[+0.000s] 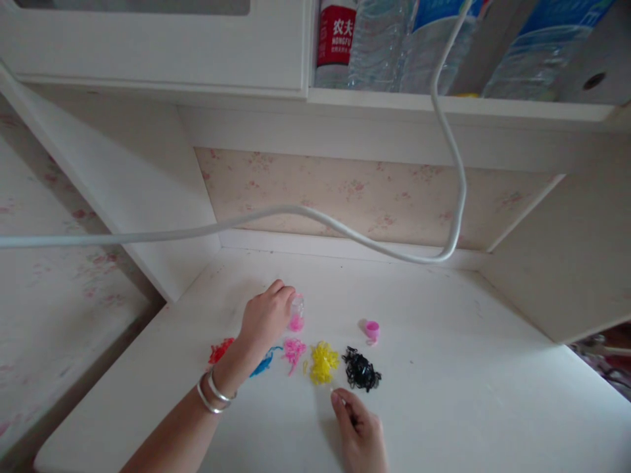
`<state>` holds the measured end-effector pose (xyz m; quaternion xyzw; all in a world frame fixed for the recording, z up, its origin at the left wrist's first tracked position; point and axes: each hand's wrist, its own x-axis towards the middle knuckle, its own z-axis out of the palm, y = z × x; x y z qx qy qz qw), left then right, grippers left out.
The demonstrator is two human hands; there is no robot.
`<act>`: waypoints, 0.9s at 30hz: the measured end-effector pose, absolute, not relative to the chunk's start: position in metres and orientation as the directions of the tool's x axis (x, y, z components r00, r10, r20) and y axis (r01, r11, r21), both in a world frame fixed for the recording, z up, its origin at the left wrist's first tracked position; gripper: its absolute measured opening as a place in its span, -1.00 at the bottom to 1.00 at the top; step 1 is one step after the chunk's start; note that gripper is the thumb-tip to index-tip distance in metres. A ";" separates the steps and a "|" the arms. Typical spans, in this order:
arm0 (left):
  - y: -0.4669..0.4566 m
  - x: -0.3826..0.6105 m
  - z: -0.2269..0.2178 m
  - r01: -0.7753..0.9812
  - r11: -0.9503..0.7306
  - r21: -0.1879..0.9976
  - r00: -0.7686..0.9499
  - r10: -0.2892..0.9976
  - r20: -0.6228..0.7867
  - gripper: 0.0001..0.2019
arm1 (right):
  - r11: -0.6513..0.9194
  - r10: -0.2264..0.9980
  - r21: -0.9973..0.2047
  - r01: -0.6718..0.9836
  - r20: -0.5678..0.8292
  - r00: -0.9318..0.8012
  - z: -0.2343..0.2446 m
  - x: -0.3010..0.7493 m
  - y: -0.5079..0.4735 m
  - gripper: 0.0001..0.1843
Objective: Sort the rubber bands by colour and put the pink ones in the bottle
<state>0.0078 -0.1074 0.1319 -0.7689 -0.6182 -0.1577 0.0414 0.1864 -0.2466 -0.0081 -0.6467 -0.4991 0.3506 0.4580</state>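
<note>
My left hand is closed around the upper part of a small clear jar with pink bits at its bottom. Below it lie little heaps of rubber bands: red ones and blue ones, partly hidden by my left arm, and pink ones. A yellow heap and a black heap lie further right. My right hand, just below the yellow heap, pinches something small and whitish that I cannot make out. A pink cap rests above the black heap.
A white cable hangs across the view above the white desk. Overhead, a shelf holds several water bottles. Side panels bound the desk, and floral wallpaper covers the back.
</note>
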 end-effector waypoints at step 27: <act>-0.102 -0.005 0.114 0.883 -0.328 0.336 0.270 0.940 0.208 -0.75 | -0.150 0.973 -0.926 0.345 -0.077 0.215 -0.022 0.187 -0.246 -0.53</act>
